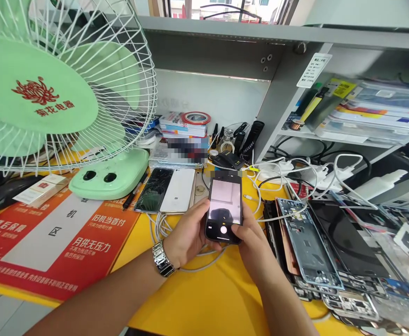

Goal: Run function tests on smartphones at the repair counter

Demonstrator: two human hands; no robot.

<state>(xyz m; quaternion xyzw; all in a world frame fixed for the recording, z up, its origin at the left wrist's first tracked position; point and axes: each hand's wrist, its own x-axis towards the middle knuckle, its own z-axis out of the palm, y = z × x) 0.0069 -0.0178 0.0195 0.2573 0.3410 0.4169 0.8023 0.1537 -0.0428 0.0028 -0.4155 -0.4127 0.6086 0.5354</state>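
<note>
A smartphone [224,210] is held upright between both hands above the yellow desk, its lit screen showing a camera app with a round white shutter button. My left hand [190,228], with a metal-banded wristwatch [163,259], wraps the phone's left side and lower edge. My right hand [251,238] grips the right side, the thumb lying over the screen near the shutter button. Behind the left hand lie a phone with a cracked black face [154,190] and a white phone [178,190]. A grey cable [204,268] loops beneath the hands.
A green fan [109,172] stands at the left, over a red printed mat [95,252]. Disassembled phone frames [311,245] and parts pile up on the right, beside tangled white cables [311,175]. Boxes with a tape roll [196,117] stand at the back, below a grey shelf [225,31].
</note>
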